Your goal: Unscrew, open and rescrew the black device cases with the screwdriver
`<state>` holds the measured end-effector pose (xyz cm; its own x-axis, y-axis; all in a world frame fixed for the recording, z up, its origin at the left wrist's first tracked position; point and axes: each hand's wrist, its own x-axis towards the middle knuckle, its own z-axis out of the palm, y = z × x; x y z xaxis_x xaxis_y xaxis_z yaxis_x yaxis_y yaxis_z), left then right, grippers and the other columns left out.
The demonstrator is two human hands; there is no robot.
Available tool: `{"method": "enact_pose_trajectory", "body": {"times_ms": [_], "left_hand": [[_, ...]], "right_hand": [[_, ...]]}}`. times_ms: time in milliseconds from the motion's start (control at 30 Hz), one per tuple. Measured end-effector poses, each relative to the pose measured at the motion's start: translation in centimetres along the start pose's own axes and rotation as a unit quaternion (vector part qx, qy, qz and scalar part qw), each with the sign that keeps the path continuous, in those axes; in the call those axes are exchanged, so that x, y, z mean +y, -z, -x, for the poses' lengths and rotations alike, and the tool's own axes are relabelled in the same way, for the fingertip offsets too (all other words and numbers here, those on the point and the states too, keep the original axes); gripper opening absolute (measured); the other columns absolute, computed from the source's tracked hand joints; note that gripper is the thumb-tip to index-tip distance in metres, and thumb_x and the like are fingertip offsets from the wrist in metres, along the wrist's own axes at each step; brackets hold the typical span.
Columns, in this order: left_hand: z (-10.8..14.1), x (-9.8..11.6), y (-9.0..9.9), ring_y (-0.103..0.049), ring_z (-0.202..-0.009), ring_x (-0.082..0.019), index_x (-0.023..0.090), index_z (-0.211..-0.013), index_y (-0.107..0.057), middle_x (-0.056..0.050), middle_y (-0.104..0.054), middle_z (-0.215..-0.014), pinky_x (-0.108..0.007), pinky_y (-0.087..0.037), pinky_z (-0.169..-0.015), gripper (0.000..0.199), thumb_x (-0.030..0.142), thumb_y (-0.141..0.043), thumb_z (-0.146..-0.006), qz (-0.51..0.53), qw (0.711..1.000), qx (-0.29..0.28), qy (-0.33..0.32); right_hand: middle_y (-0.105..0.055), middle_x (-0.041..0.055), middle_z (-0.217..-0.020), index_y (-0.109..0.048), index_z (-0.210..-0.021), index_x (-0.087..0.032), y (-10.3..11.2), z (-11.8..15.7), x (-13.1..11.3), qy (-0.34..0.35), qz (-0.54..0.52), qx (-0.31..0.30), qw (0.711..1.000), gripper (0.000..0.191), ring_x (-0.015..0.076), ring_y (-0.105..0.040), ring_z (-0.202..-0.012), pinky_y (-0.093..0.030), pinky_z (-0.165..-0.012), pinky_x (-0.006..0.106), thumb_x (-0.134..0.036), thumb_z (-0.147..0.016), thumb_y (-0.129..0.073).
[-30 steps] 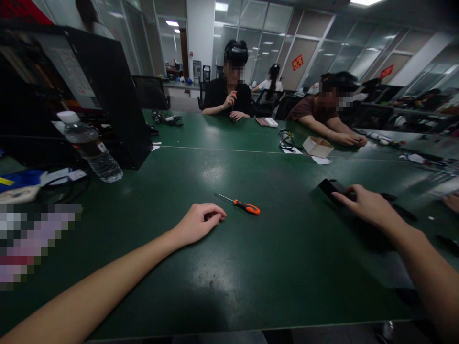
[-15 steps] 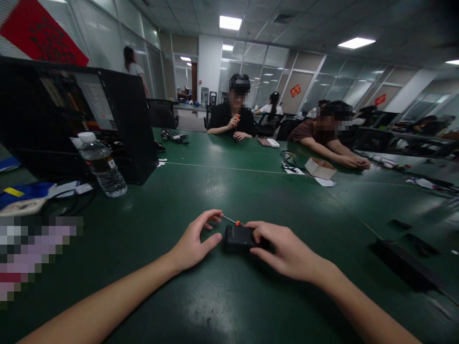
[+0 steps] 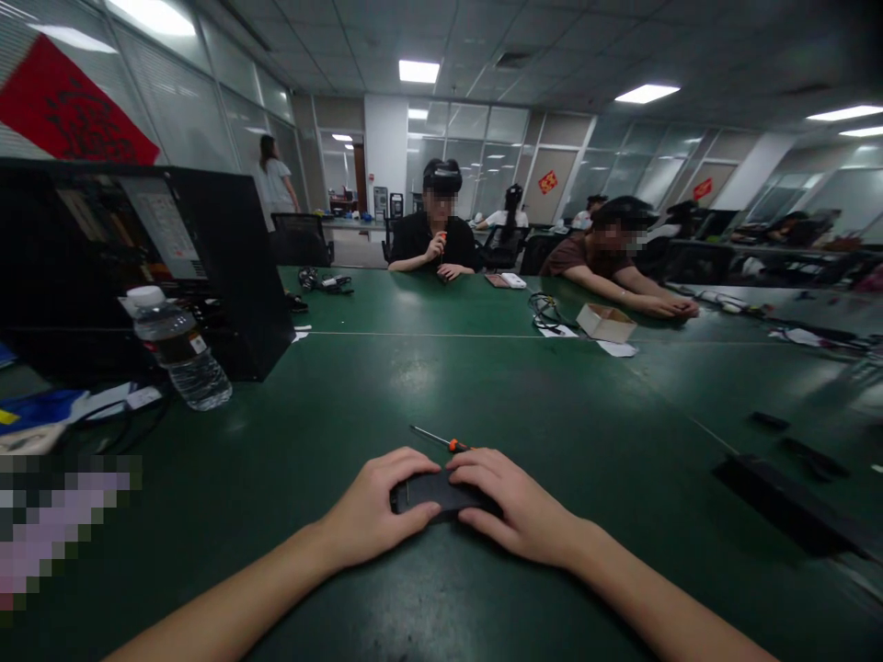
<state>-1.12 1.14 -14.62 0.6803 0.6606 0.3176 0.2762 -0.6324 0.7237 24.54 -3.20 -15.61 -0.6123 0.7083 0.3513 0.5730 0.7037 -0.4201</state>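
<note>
A small black box-like device (image 3: pixel 445 495) lies on the green table (image 3: pixel 359 386), flat between both hands. My left hand (image 3: pixel 383 504) grips its left end, fingers at the far edge and thumb at the near edge. Around its right end my right hand (image 3: pixel 507 501) is closed in the same way. Just beyond the device rests a screwdriver (image 3: pixel 452 445) with an orange and black handle, its thin shaft pointing to the left. The right fingers partly cover its handle end.
On the left stand a water bottle (image 3: pixel 180 348) and an open black computer case (image 3: pixel 227 276). A black power adapter (image 3: pixel 783 501) lies at right. Across the table sit two people, near cables and a small open box (image 3: pixel 605 324).
My left hand has closed on the device's left end. The device now sits nearer to me and away from the screwdriver. The camera view has tilted up a little.
</note>
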Motion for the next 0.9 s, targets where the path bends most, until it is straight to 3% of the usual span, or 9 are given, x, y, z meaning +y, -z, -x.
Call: {"method": "enact_pose_trajectory", "body": {"times_ms": [233, 367, 533, 667, 767, 900], "left_hand": [[0.0, -0.2, -0.1, -0.07, -0.111, -0.024, 0.02, -0.121, -0.071, -0.008, -0.074, -0.121, -0.037, -0.053, -0.101, 0.033, 0.029, -0.071, -0.089, -0.018, 0.999, -0.009, 0.03], [-0.2, 0.0, 0.1, -0.071, -0.11, -0.025, 0.022, -0.125, -0.07, -0.008, -0.075, -0.122, -0.039, -0.054, -0.102, 0.035, 0.034, -0.068, -0.092, -0.04, 0.998, -0.019, 0.044], [0.2, 0.1, 0.0, -0.066, -0.118, -0.023, 0.027, -0.137, -0.065, -0.008, -0.067, -0.134, -0.038, -0.053, -0.103, 0.037, 0.028, -0.052, -0.102, -0.109, 0.992, -0.05, -0.048], [0.5, 0.2, -0.3, -0.063, -0.118, -0.027, 0.025, -0.14, -0.064, -0.012, -0.065, -0.133, -0.044, -0.054, -0.1, 0.041, 0.024, -0.047, -0.102, -0.204, 0.973, -0.028, -0.099], [0.6, 0.4, -0.5, -0.063, -0.11, -0.027, 0.023, -0.142, -0.061, -0.013, -0.065, -0.128, -0.045, -0.055, -0.094, 0.043, 0.024, -0.045, -0.102, -0.235, 0.967, -0.029, -0.091], [0.7, 0.9, -0.4, -0.061, -0.106, -0.026, 0.023, -0.145, -0.057, -0.013, -0.063, -0.125, -0.046, -0.054, -0.092, 0.045, 0.023, -0.041, -0.103, -0.252, 0.964, -0.056, -0.067]], "right_hand": [[-0.067, 0.0113, -0.127, -0.059, -0.127, -0.021, 0.4, 0.2, 1.4, 0.002, -0.006, 0.035, 0.999, 0.03, 0.0228, -0.059, -0.122, -0.048, -0.105, 0.043, -0.035, -0.102, -0.056], [-0.065, 0.0131, -0.128, -0.061, -0.127, -0.02, 0.5, 0.0, 2.5, -0.084, 0.017, 0.082, 0.993, 0.029, 0.0243, -0.059, -0.117, -0.049, -0.102, 0.045, -0.032, -0.101, -0.056], [-0.068, 0.0109, -0.113, -0.068, -0.116, -0.018, 0.0, -0.1, 3.5, -0.15, 0.039, 0.057, 0.986, 0.023, 0.0239, -0.061, -0.104, -0.051, -0.093, 0.042, -0.028, -0.096, -0.062], [-0.069, 0.0074, -0.103, -0.07, -0.108, -0.018, -0.4, -0.2, 3.3, -0.153, -0.03, 0.119, 0.981, 0.018, 0.0197, -0.064, -0.095, -0.049, -0.088, 0.035, -0.027, -0.097, -0.059], [-0.07, 0.0058, -0.099, -0.07, -0.104, -0.019, -0.5, -0.5, 2.6, -0.184, -0.106, 0.204, 0.956, 0.021, 0.0196, -0.065, -0.092, -0.048, -0.086, 0.034, -0.036, -0.095, -0.061], [-0.071, 0.0045, -0.092, -0.071, -0.1, -0.019, -0.8, -0.9, 1.4, -0.25, -0.238, 0.297, 0.89, 0.037, 0.0196, -0.064, -0.083, -0.049, -0.078, 0.032, -0.054, -0.086, -0.068]]}}
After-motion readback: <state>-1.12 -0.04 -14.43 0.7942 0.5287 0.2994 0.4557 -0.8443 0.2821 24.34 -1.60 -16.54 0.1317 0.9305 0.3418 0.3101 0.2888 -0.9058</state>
